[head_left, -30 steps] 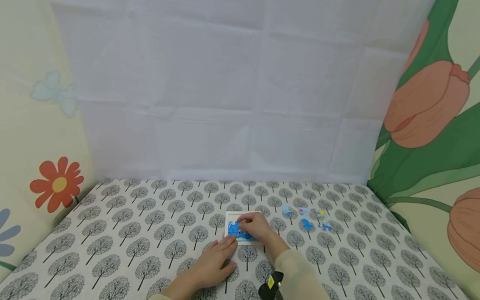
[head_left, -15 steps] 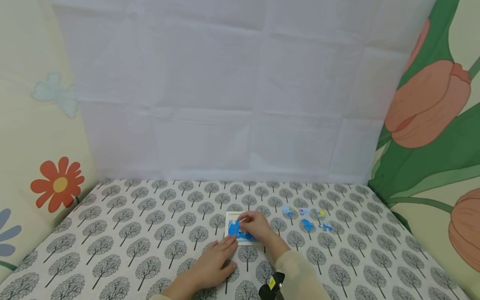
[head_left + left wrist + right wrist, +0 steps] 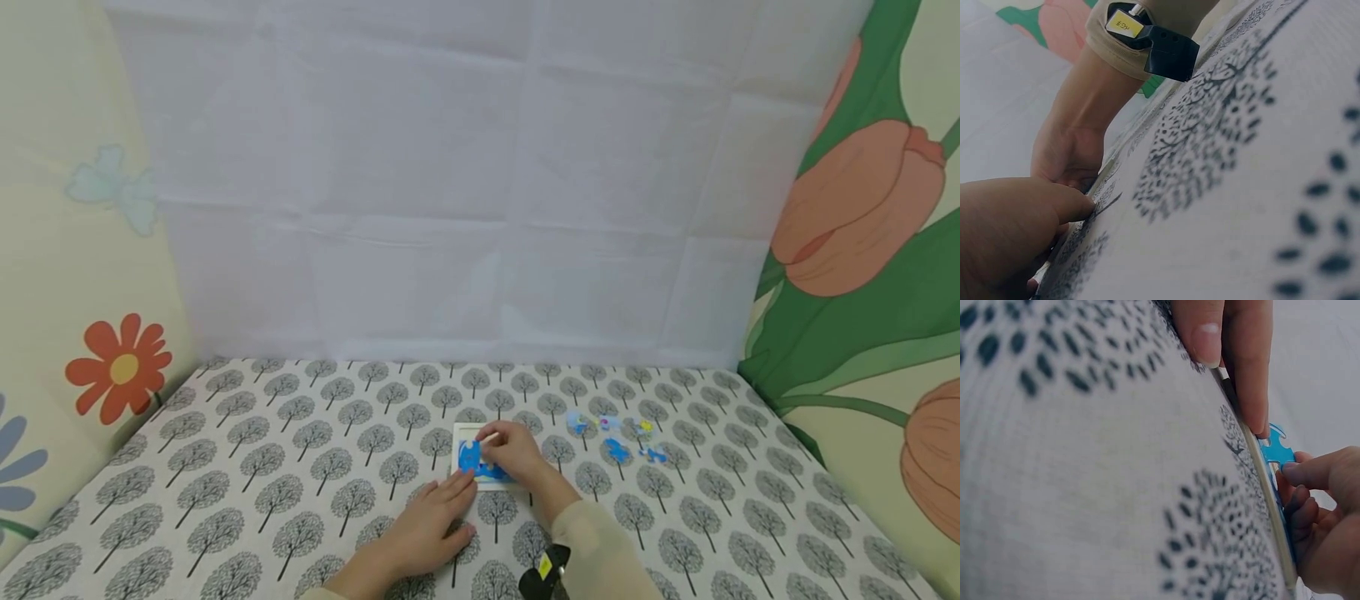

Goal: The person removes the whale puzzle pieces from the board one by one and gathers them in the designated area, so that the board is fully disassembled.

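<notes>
Left hand (image 3: pixel 431 525): is being held fairly straight-fingered, its fingertips being rested at the white frame's (image 3: pixel 454 447) near left corner.
Right hand (image 3: pixel 513 454): is being closed narrowly, a blue puzzle piece (image 3: pixel 1280 454) being pinched at its edge, over the frame (whether seated cannot be told).
Loose pieces (image 3: pixel 617 451): are being spread right of the frame.
Desk: is being covered by tree-print cloth (image 3: pixel 397 469).
White sheet (image 3: pixel 420 183): is being hung behind.
</notes>
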{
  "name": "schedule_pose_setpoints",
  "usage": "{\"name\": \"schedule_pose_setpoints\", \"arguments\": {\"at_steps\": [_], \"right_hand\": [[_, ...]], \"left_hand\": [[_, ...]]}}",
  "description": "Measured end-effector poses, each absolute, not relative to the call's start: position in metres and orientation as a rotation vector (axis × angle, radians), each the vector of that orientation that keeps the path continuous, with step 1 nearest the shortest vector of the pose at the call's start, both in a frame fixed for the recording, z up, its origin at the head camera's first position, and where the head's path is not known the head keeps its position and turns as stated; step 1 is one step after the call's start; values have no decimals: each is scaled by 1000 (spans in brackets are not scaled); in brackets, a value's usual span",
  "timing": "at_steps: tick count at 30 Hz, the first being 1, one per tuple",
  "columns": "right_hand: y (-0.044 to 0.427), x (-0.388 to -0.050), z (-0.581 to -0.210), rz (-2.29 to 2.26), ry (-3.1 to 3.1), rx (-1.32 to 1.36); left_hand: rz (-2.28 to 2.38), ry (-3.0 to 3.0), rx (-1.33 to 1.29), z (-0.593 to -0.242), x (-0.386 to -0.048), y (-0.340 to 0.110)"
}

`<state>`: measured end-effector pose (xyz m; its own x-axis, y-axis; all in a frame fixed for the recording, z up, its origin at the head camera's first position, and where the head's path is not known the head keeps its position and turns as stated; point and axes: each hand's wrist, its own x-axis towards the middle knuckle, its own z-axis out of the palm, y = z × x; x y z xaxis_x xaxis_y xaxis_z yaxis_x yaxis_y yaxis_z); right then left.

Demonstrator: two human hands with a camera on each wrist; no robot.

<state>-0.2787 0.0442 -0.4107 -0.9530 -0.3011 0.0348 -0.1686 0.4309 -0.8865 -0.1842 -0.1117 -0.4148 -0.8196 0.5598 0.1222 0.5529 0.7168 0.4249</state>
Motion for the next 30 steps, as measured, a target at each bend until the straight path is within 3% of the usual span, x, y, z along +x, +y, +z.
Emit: {"name": "schedule_pose_setpoints", "arguments": {"at_steps": [30], "right_hand": [[47,-281,-411,-1729,2360,-346]], "left_hand": [[677,2912,929,-413,-184,-111]]}}
